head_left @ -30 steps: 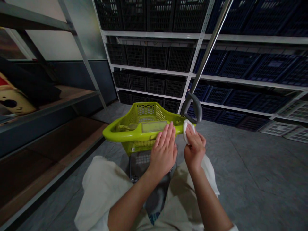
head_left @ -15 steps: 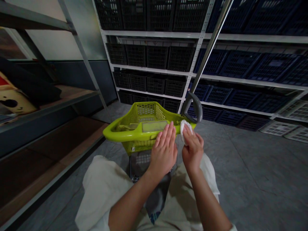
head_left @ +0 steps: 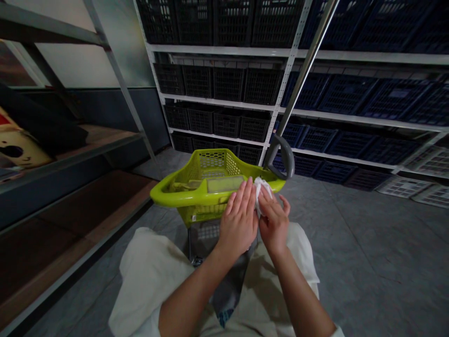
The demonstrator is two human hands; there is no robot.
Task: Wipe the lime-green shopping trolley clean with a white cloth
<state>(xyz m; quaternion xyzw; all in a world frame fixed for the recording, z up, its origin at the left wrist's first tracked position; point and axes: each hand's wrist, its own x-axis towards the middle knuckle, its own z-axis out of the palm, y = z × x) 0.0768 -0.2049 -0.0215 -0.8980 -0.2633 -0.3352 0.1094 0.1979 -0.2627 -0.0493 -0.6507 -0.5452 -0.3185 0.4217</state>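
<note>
A lime-green plastic basket [head_left: 168, 189] on a wheeled frame stands on the floor in front of my knees. My left hand [head_left: 239, 220] lies flat on its near rim, fingers stretched out and together. My right hand [head_left: 273, 220] is closed on a small crumpled white cloth [head_left: 261, 187] and presses it against the rim right beside my left fingertips. A grey curved handle [head_left: 286, 157] on a long metal pole [head_left: 308, 61] rises from the basket's right end. Flat green items lie inside the basket.
Metal racks with several dark plastic crates [head_left: 228, 84] fill the back wall. To the left stands a low shelf unit [head_left: 70, 154] with a yellow figure [head_left: 17, 145] on it. Grey floor [head_left: 368, 252] stretches to the right, with white crates [head_left: 400, 185] beyond.
My right hand has slid the white cloth leftwards along the rim, from near the grey handle to my left fingertips. The left hand and basket have stayed put.
</note>
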